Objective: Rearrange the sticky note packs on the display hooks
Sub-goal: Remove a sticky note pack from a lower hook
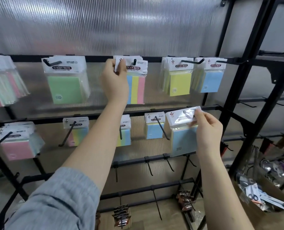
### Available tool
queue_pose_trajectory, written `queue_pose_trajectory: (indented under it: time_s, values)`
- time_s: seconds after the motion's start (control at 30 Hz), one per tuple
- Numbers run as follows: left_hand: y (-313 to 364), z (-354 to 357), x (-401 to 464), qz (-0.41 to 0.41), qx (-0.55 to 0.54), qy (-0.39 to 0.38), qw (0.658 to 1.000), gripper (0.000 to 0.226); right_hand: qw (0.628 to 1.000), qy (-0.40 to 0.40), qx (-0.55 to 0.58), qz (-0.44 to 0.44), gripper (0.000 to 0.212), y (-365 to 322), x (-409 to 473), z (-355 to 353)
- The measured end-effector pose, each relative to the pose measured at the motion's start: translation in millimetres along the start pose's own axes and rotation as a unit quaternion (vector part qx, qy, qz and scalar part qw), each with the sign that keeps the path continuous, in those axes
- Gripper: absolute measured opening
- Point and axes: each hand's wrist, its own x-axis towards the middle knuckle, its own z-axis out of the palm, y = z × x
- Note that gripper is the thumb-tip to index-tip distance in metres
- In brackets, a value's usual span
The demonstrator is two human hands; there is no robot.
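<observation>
You've got matt black metal hooks (161, 128) on matt black metal rails (154, 159), all smooth painted finish. Backing panel (104, 27) is ribbed translucent plastic, faintly shiny. Your right hand (207, 131) pinches a blue pack (182, 140): clear glossy plastic wrap, glare on its white paper header, matt pastel paper inside. Your left hand (114, 80) pinches the paper header of the striped pack (136, 87), same glossy wrap. Green pack (65, 88) bag looks clear and crinkly. Your left sleeve (55, 201) is soft grey woven cloth, matt. Cardboard box (247, 211) at lower right looks brown, matt and rough.
</observation>
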Motion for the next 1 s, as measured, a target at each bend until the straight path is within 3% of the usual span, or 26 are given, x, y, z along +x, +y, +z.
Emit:
queue_pose_trajectory:
  time_s: [0.23,0.7,0.83,1.0]
  values:
    - [-14,17,26,-0.056,-0.021,0.021,0.998,0.015,1.000,0.000,-0.015,-0.008,0.045,-3,6,6]
    - [-37,31,42,-0.080,0.015,0.026,0.996,0.015,1.000,0.020,-0.024,0.001,0.040,7,15,12]
    - [-42,23,32,-0.070,-0.040,0.046,0.996,0.014,1.000,0.026,-0.018,-0.003,0.040,9,14,15]
    - [-49,7,7,-0.029,-0.027,0.051,0.998,0.010,0.999,0.046,-0.016,-0.008,0.041,12,15,18]
